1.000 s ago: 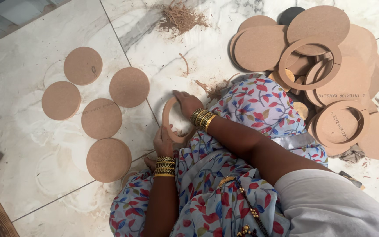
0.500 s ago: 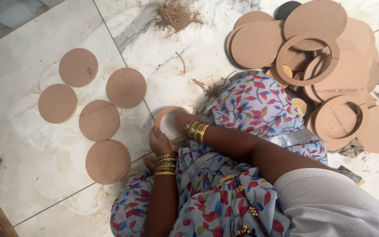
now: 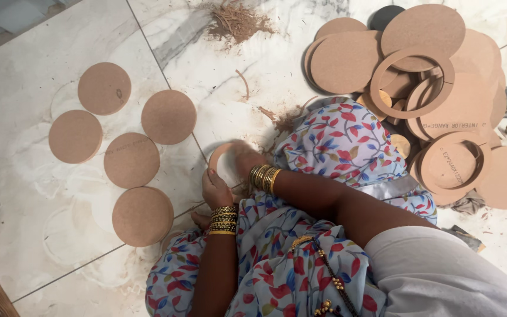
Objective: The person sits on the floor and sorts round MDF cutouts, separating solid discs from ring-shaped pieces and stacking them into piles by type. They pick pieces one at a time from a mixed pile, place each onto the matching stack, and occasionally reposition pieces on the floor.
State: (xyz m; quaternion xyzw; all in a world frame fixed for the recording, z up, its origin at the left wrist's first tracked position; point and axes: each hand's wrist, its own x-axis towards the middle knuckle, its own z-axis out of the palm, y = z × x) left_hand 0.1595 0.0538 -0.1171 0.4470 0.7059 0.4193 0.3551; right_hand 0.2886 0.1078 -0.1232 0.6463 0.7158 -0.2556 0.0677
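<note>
seated on the pale marble floor [image 3: 42, 235], knees draped in floral cloth [image 3: 341, 141]. left hand [image 3: 215, 189] curled round the near edge of a brown fibreboard ring [image 3: 217, 159], fingers gripping it flat on the floor just ahead of the knees. right hand [image 3: 243, 159] resting on the ring's far side, blurred; grip hard to tell. gold bangles [image 3: 263, 177] on both wrists. five plain board discs [image 3: 130, 159] spread out on the floor's left part, well apart from the ring. heap of discs and rings [image 3: 435, 76] by the top right corner. wood shavings [image 3: 236, 20] near the top edge.
</note>
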